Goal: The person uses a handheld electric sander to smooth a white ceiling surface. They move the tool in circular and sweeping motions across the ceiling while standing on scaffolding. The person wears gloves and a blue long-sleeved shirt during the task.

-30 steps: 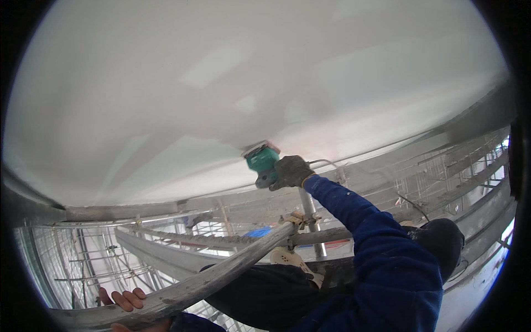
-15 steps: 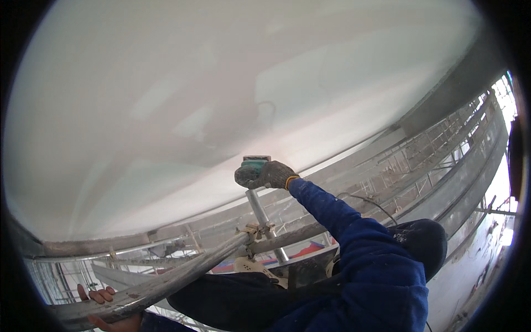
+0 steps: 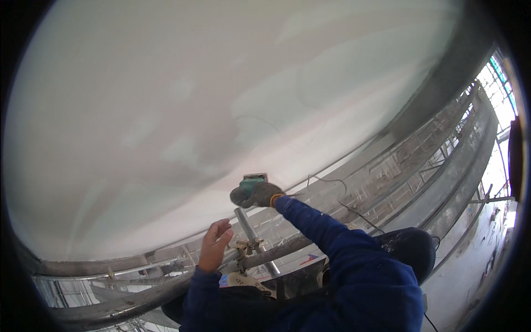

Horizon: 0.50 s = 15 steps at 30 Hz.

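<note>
In my gloved right hand (image 3: 264, 195) is a green power sander (image 3: 254, 180), gripped from the near side, its flat pad end up at the lower part of a large pale curved panel (image 3: 166, 110). Whether the pad touches the panel is hard to make out. My bare left hand (image 3: 214, 244) is raised to the left of the sander, fingers loosely bent, thumb apart, holding nothing. Just right of it stands an upright metal tube (image 3: 248, 227). Below the left hand a scaffold pipe (image 3: 133, 299) runs to a clamp (image 3: 243, 252).
A dark cord (image 3: 359, 214) trails over to the right. Scaffold planks and rails (image 3: 437, 193) curve away on the right side. Below the pipes shows a pale perforated shoe (image 3: 249, 282). A dark rim (image 3: 437, 83) borders the panel at the right.
My left hand has let go of the scaffold pipe at the lower left and come up towards the panel. The sander, still in my right hand, appears slightly lower and further left in view.
</note>
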Each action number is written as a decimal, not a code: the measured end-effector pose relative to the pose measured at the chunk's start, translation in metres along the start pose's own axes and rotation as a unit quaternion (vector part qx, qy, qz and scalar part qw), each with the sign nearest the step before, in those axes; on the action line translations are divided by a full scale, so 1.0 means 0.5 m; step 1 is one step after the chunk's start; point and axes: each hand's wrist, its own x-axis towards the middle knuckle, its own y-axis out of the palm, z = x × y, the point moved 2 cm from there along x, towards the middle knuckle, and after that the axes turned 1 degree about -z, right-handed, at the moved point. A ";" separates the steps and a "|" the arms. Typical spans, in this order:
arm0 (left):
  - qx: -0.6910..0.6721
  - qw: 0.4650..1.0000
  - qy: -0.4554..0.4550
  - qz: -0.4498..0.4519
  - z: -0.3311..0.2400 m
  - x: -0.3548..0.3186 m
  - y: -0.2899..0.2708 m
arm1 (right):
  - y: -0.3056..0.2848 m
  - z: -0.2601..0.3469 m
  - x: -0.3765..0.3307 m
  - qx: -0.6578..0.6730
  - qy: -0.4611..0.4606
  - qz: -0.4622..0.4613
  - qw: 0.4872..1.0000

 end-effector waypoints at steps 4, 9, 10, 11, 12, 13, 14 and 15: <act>0.275 0.946 0.039 -0.167 0.151 0.096 -0.012 | 0.027 0.014 0.023 -0.080 0.108 0.087 0.987; 0.187 0.953 -0.020 -0.238 0.242 0.216 -0.081 | 0.046 0.072 0.008 -0.027 -0.046 0.003 0.999; 0.162 0.959 -0.028 -0.231 0.282 0.229 -0.093 | 0.053 0.085 0.010 -0.051 0.013 0.048 0.997; 0.139 0.964 -0.038 -0.224 0.290 0.224 -0.099 | 0.065 0.098 0.017 -0.081 0.024 0.079 0.993; 0.150 0.958 -0.025 -0.243 0.294 0.222 -0.105 | 0.068 0.106 0.012 -0.055 -0.002 0.053 0.997; 0.160 0.951 -0.012 -0.263 0.299 0.219 -0.109 | 0.071 0.111 0.001 -0.029 -0.027 0.027 0.999; 0.171 0.944 0.004 -0.283 0.291 0.219 -0.111 | 0.063 0.122 -0.006 -0.003 -0.055 -0.002 0.999; 0.151 0.944 0.006 -0.294 0.270 0.215 -0.100 | 0.062 0.123 -0.009 -0.001 -0.062 -0.005 0.998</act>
